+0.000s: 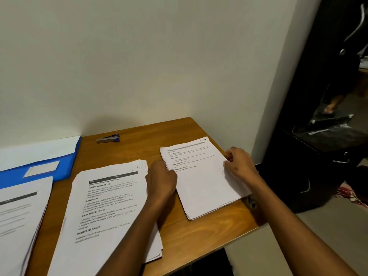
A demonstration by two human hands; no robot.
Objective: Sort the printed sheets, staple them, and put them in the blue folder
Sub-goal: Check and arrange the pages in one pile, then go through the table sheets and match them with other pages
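Printed sheets lie in three stacks on the wooden bench (179, 232). The right stack (201, 188) sits near the bench's right edge, turned a little, and both hands are on it. The left hand (162, 179) rests at its left edge, fingers curled down onto the paper's border; whether they pinch sheets or only press cannot be told. The right hand (238, 164) is at the stack's right edge, fingers and thumb curled round the paper's margin, gripping it. Headings on this top sheet are small; "TASK GOAL", "TASK DESCRIPTION" and "REQUIRED PROPS" can just be made out.

The middle stack (111, 212) lies just left of the left forearm, its sheets slightly fanned at the top right corner. Its top page reads clearly: a dark header bar, the title "Dishwasher Unloading and Storage", then "INITIAL SCENE SETUP", "TASK GOAL", "TASK DESCRIPTION" and "REQUIRED PROPS" in bold. A handwritten number near the top right corner looks like 59; more pencil marks beside it are unreadable.

The left stack (20, 220) runs off the picture's left edge, its print blurred, with a dark header bar showing. It overlaps the blue folder (65, 166), which lies against the wall with a white label window on its cover and pale paper showing along its top. A stapler (108, 138), grey with a blue end, lies near the wall, apart from all the stacks.
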